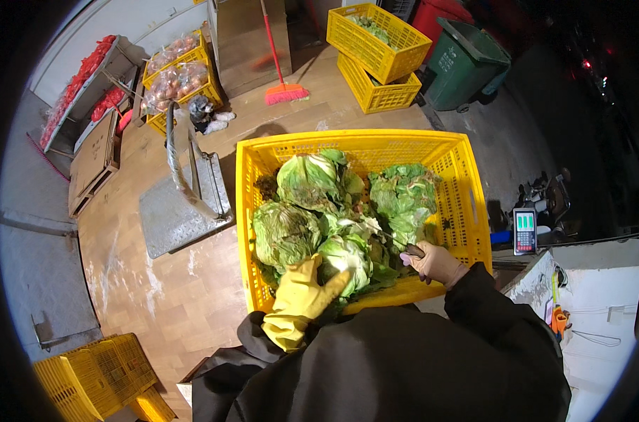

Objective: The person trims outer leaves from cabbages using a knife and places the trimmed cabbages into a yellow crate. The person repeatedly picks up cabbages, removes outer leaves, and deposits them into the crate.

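Observation:
A yellow plastic crate (pixel 351 138) stands before me with several wilted lettuce heads in it. My left hand (pixel 309 287), in a yellow rubber glove, rests with thumb and fingers spread on a pale green lettuce head (pixel 346 261) near the crate's front wall. My right hand (pixel 433 264) is closed around the dark handle of a knife (pixel 415 250), whose thin blade points left over the lettuce. Browned heads lie at the left (pixel 288 235) and back left (pixel 309 179). A looser leafy one (pixel 406 195) is at the right.
A platform scale (pixel 185 211) stands left of the crate, its lit display (pixel 525 231) at the right. Behind are a pink broom (pixel 287 94), stacked yellow crates (pixel 380 97), a green wheeled bin (pixel 456 68) and a small dog (pixel 201 109). More yellow crates (pixel 103 374) are at lower left.

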A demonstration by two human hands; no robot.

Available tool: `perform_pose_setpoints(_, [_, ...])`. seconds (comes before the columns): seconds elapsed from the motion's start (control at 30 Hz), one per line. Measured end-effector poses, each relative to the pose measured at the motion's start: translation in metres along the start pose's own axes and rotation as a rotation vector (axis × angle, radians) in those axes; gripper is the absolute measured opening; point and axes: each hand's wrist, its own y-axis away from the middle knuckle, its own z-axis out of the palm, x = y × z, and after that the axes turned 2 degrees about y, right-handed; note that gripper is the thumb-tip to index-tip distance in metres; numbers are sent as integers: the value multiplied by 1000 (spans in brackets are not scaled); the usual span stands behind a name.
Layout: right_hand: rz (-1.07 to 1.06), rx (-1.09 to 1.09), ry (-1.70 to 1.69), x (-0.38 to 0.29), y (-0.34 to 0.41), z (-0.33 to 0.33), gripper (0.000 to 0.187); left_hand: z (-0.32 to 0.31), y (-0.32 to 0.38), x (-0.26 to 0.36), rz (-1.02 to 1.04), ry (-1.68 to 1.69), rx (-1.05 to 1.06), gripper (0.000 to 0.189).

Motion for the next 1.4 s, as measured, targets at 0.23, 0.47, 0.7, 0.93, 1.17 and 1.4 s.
perform_pose_setpoints(0.23, [-185,285,93,-93,-122,1,38,-54,-141,-10,24,-205,478,94])
perform_pose_setpoints(0.47, [-334,303,-177,-86,-208,20,46,-66,-186,-51,297,582,176,94])
perform_pose_setpoints(0.7, [-101,272,191,-77,-183,12,30,-39,-167,-33,303,-266,174,114])
perform_pose_setpoints(0.93, [-59,394,243,-122,-81,13,39,-17,-179,-52,572,41,312,136])
perform_pose_setpoints(1.17, [-69,497,371,-95,-55,56,32,-16,-186,-35,406,-58,176,135])
perform_pose_setpoints(1.4, [-64,486,505,-99,-86,55,36,-20,-181,-14,306,-251,74,135])
